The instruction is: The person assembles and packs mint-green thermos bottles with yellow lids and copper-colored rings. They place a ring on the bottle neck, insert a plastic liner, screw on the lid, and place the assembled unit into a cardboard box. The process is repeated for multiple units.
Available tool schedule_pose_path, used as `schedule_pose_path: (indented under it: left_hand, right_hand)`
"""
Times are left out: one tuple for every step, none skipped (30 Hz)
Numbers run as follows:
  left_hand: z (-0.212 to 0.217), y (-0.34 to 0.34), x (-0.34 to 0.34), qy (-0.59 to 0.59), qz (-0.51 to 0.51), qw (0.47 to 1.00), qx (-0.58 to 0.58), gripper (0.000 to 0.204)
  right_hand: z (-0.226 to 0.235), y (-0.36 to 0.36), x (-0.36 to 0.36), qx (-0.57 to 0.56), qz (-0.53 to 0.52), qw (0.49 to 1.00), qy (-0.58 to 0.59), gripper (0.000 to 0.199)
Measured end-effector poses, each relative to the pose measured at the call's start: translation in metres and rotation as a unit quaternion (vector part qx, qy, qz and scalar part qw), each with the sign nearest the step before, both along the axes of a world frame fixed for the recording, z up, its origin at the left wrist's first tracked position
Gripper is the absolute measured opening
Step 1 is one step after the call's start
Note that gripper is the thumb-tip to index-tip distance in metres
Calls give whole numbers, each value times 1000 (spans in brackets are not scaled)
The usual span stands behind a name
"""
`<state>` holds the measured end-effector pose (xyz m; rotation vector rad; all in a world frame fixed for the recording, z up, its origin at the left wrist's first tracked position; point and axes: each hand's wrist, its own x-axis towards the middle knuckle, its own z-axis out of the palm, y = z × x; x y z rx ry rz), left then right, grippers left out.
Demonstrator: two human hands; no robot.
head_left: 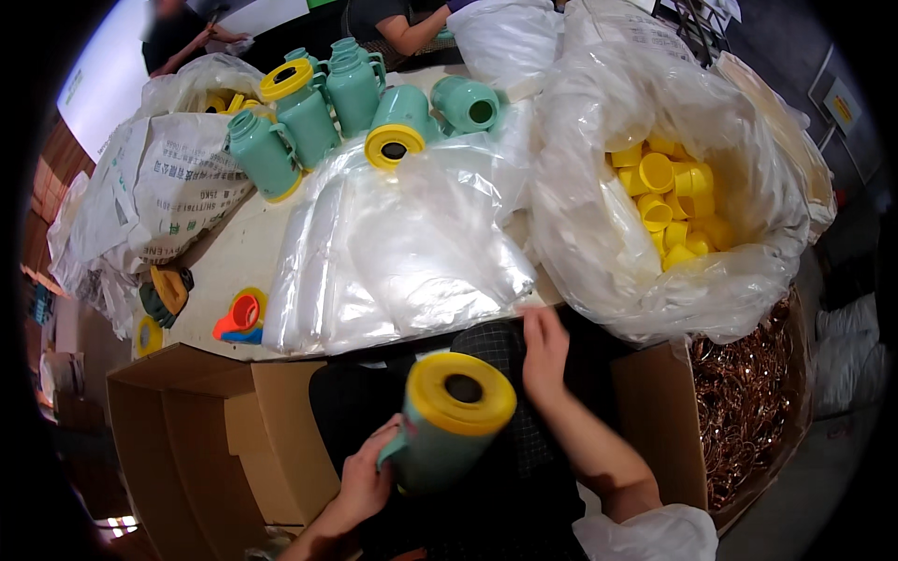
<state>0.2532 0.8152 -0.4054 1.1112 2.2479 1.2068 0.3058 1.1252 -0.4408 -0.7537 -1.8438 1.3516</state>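
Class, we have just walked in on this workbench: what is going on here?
A person's left hand holds a teal flask with a yellow rim by its handle over their lap. Their right hand touches the stack of clear plastic bags at the table's edge. More teal flasks stand behind, and yellow caps fill a big bag.

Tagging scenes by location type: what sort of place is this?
Most likely a small factory packing bench. The left hand holds a teal jug with a yellow base, more teal jugs crowd the table, a bag of yellow caps sits beside a stack of clear plastic bags, and an open cardboard box waits below.
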Motion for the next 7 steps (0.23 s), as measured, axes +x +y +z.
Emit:
schedule_pose_path:
  left_hand:
    - [1,7,3,-42,-17,999,-6,60]
    - [1,14,1,-82,-37,996,-8,60]
    - [0,19,-1,-66,-43,997,-6,60]
    - [-2,20,-2,-51,-48,998,-6,59]
    - [-3,20,-4,-35,-53,998,-8,58]
    - [-3,19,-8,-41,-68,997,-12,58]
    - [-4,16,-12,-48,-81,995,-17,57]
  right_hand:
    - [-3,28,-26,-78,-6,996,37,26]
    - [-17,64,-50,-158,12,986,54,31]
    - [-24,91,-77,-275,18,958,82,40]
    - [-30,112,-100,-390,24,914,108,52]
    - [-37,129,-120,-427,43,892,143,57]
    - [-43,143,-139,-464,65,865,177,63]
    - [-49,153,-157,-501,89,835,209,70]
